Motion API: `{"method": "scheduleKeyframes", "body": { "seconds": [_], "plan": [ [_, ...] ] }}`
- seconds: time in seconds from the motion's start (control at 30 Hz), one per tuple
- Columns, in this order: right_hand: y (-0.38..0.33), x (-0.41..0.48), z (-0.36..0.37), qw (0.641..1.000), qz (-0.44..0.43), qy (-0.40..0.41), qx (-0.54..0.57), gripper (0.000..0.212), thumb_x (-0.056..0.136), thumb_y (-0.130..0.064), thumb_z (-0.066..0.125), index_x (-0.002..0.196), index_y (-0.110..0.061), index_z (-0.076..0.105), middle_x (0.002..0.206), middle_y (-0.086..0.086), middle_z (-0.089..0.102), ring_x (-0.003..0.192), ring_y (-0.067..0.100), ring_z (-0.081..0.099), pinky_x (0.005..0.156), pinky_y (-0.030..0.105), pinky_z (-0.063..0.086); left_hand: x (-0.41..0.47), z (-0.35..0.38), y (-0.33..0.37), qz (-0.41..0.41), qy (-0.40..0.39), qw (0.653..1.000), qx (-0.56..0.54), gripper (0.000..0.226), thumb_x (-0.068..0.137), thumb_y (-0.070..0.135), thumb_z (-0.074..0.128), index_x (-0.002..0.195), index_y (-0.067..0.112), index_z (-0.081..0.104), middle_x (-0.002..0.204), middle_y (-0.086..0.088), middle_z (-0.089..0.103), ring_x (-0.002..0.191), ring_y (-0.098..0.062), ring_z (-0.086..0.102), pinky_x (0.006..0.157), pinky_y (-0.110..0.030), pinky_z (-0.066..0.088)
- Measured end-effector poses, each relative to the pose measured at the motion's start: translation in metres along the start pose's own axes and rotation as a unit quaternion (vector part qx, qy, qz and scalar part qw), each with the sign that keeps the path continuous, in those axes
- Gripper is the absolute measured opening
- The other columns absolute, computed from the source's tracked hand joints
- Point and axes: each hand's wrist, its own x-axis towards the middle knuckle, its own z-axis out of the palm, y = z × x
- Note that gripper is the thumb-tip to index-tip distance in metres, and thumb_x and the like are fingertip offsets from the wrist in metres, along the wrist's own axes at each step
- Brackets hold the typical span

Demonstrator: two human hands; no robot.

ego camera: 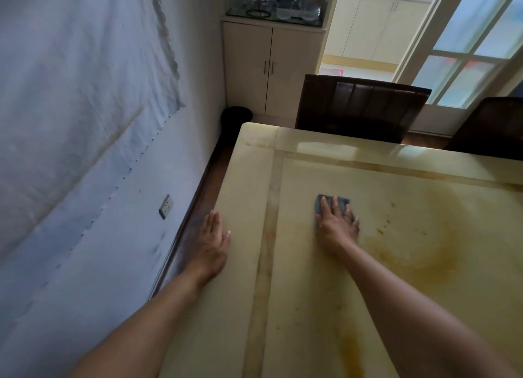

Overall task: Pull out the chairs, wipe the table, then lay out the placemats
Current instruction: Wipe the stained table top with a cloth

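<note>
Bare table (396, 264) lies ahead; chairs (362, 108) line its far edge, wall (85, 151) left.

Wall sheet (85, 80): pale fabric with a scalloped edge, hung flat on the left wall.
Socket (166, 206): on the wall below the sheet.
Skirting board (195, 208): dark.
Bin (236, 117): black, in the corner.
Cabinet (271, 69): cream, two doors, beside the bin.
Glassware (297, 9): on the shelf above the cabinet.
Glazed door (475, 43): frosted panes, at right.
Kitchen units (379, 26): seen through the doorway.
</note>
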Motion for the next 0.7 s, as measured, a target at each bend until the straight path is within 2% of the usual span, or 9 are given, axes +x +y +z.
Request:
{"method": "scheduleKeyframes", "body": {
  "seconds": [0.17, 0.27, 0.33, 0.57, 0.7],
  "plan": [
    [-0.093, -0.033, 0.039, 0.988, -0.151, -0.021, -0.023, 0.055, 0.102, -0.03, 0.027, 0.151, -0.037, 0.003, 0.16, -0.004, -0.011, 0.146, 0.028, -0.015, 0.117, 0.047, -0.007, -0.014, -0.013, -0.003, -0.003, -0.026, 0.992, -0.123, 0.061, 0.102, 0.035, 0.025, 0.151, 0.014, -0.004, 0.159, 0.002, -0.007, 0.146, -0.009, -0.004, 0.119, -0.026, 0.0],
    [-0.132, -0.069, 0.066, 0.97, -0.24, -0.027, -0.036, 0.055, 0.101, -0.035, 0.025, 0.15, -0.038, 0.001, 0.16, -0.005, -0.012, 0.146, 0.027, -0.018, 0.118, 0.048, -0.01, -0.032, -0.014, -0.011, -0.005, -0.023, 0.986, -0.166, 0.061, 0.1, 0.041, 0.025, 0.151, 0.02, -0.001, 0.16, 0.004, -0.002, 0.147, -0.01, 0.0, 0.121, -0.032, 0.004],
    [-0.148, -0.098, 0.076, 0.961, -0.268, -0.044, -0.053, 0.057, 0.1, -0.036, 0.025, 0.151, -0.035, 0.0, 0.159, -0.006, -0.014, 0.145, 0.026, -0.021, 0.118, 0.048, -0.01, -0.044, -0.015, -0.016, -0.011, -0.024, 0.98, -0.197, 0.06, 0.1, 0.041, 0.024, 0.151, 0.022, -0.001, 0.16, 0.003, -0.001, 0.147, -0.013, 0.002, 0.121, -0.037, 0.007],
    [-0.144, -0.131, 0.082, 0.958, -0.269, -0.046, -0.087, 0.059, 0.1, -0.039, 0.023, 0.152, -0.031, -0.005, 0.159, -0.003, -0.016, 0.144, 0.024, -0.025, 0.115, 0.048, -0.019, -0.071, -0.01, -0.019, -0.025, -0.014, 0.979, -0.199, 0.06, 0.1, 0.041, 0.022, 0.151, 0.023, -0.003, 0.16, 0.001, 0.001, 0.147, -0.017, 0.005, 0.119, -0.037, 0.01],
    [-0.1, -0.1, 0.062, 0.985, -0.169, -0.032, -0.029, 0.057, 0.101, -0.042, 0.019, 0.152, -0.029, -0.003, 0.159, -0.005, -0.015, 0.145, 0.022, -0.021, 0.113, 0.045, -0.02, -0.071, -0.001, -0.014, -0.035, 0.003, 0.984, -0.176, 0.061, 0.099, 0.043, 0.024, 0.151, 0.022, 0.0, 0.16, 0.003, 0.001, 0.147, -0.013, 0.004, 0.119, -0.032, 0.007]
  ]
}}
